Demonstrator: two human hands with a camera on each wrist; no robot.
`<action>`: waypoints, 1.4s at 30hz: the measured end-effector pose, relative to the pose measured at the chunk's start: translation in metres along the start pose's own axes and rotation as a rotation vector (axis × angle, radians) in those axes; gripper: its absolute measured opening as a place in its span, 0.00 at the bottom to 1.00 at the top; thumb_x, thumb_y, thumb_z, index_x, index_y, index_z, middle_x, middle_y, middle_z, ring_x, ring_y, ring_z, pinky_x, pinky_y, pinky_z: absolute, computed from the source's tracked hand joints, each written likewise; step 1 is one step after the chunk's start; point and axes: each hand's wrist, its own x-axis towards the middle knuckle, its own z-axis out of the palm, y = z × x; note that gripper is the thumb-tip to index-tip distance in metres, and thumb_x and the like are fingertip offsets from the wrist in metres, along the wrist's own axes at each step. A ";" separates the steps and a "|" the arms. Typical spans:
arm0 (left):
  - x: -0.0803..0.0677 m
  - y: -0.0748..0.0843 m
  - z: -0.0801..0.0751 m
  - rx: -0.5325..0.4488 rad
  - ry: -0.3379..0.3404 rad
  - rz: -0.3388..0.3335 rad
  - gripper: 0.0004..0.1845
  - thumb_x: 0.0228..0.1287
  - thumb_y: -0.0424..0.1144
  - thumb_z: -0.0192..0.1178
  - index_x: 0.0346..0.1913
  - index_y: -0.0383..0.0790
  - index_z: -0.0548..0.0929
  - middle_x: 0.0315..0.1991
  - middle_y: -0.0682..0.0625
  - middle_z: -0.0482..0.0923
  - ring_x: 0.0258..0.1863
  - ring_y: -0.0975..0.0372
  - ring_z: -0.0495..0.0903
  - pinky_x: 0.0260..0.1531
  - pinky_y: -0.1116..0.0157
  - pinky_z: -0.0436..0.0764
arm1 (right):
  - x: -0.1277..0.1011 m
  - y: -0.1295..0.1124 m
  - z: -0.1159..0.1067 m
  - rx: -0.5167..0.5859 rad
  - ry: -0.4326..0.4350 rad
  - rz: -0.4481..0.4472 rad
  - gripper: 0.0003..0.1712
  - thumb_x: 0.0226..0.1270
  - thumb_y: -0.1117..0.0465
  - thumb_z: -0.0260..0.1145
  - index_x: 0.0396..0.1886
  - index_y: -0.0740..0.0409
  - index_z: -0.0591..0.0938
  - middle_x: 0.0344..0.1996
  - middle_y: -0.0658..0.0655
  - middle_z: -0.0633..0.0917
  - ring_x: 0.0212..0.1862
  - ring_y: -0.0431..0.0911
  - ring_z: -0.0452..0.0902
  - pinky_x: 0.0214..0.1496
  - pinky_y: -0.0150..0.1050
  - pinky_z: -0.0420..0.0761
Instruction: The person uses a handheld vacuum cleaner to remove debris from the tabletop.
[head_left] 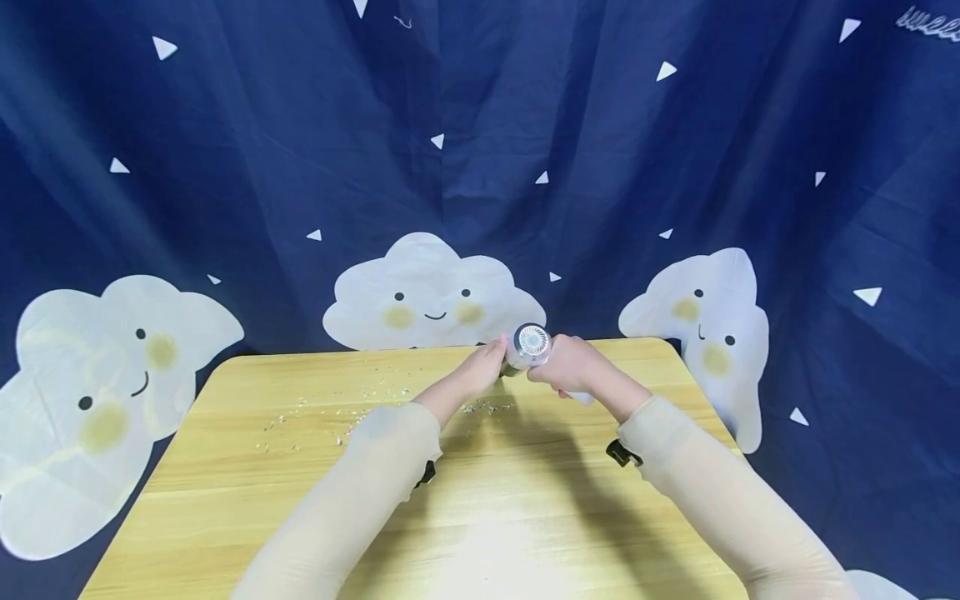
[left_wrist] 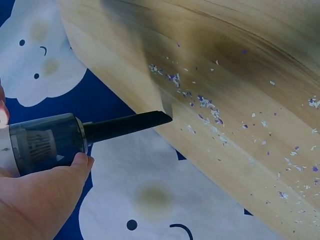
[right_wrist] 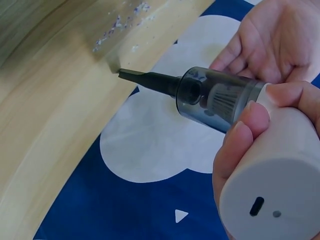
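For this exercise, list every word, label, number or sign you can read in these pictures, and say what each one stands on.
"swee": white cursive letters on the blue cloth backdrop, cut off at the top right edge of the head view; the rest is out of frame.
Handheld vacuum: no readable text; its white end shows only a slot and a small dot.
Wooden table: no writing.

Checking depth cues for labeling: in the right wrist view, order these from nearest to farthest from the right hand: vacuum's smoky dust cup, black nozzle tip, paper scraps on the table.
1. Smoky dust cup: just ahead of the right hand, which grips the white vacuum body.
2. Black nozzle tip: farther left, at the table edge.
3. Paper scraps: beyond the tip, on the tabletop, upper left.
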 end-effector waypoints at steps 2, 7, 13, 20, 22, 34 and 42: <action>-0.001 0.001 0.000 0.003 -0.005 0.011 0.37 0.79 0.61 0.20 0.75 0.43 0.65 0.73 0.44 0.66 0.72 0.47 0.63 0.72 0.44 0.58 | -0.002 0.000 -0.001 0.006 -0.003 0.004 0.14 0.54 0.49 0.68 0.24 0.55 0.79 0.13 0.54 0.81 0.15 0.45 0.79 0.18 0.38 0.78; -0.002 0.004 0.001 0.017 -0.006 0.024 0.37 0.80 0.60 0.20 0.75 0.42 0.65 0.73 0.43 0.65 0.73 0.47 0.63 0.72 0.45 0.58 | -0.004 0.001 -0.002 0.036 -0.006 0.003 0.14 0.54 0.50 0.68 0.24 0.56 0.79 0.12 0.54 0.81 0.14 0.46 0.78 0.18 0.39 0.78; -0.002 0.003 0.001 0.014 -0.001 -0.008 0.37 0.80 0.61 0.22 0.76 0.44 0.64 0.74 0.43 0.64 0.74 0.47 0.61 0.73 0.44 0.57 | -0.004 0.003 0.003 0.080 -0.001 0.014 0.14 0.54 0.51 0.69 0.22 0.55 0.78 0.11 0.54 0.81 0.14 0.46 0.78 0.17 0.38 0.77; 0.002 0.000 0.001 -0.001 0.011 0.000 0.35 0.81 0.59 0.24 0.74 0.41 0.66 0.72 0.42 0.67 0.72 0.46 0.63 0.72 0.45 0.58 | -0.002 0.005 0.008 0.109 0.028 0.013 0.14 0.54 0.51 0.69 0.22 0.55 0.79 0.11 0.53 0.80 0.14 0.46 0.78 0.16 0.38 0.77; 0.003 -0.001 0.000 0.003 0.014 0.001 0.35 0.81 0.59 0.24 0.74 0.41 0.66 0.72 0.42 0.66 0.73 0.46 0.62 0.72 0.45 0.58 | -0.001 0.005 0.009 0.116 0.035 0.012 0.14 0.54 0.51 0.69 0.22 0.55 0.79 0.11 0.53 0.80 0.14 0.45 0.78 0.16 0.38 0.77; 0.004 -0.003 -0.005 0.036 0.012 -0.002 0.35 0.81 0.57 0.23 0.76 0.40 0.63 0.73 0.42 0.64 0.73 0.46 0.61 0.73 0.45 0.57 | 0.003 0.004 0.014 0.125 0.047 -0.006 0.13 0.55 0.51 0.68 0.22 0.54 0.79 0.12 0.53 0.80 0.15 0.45 0.78 0.17 0.39 0.77; 0.002 -0.005 -0.008 0.035 0.000 0.009 0.37 0.80 0.61 0.22 0.74 0.42 0.66 0.72 0.42 0.67 0.72 0.46 0.63 0.72 0.44 0.58 | 0.007 0.004 0.016 0.131 0.041 -0.012 0.13 0.55 0.51 0.68 0.21 0.54 0.79 0.11 0.53 0.80 0.15 0.45 0.79 0.17 0.38 0.78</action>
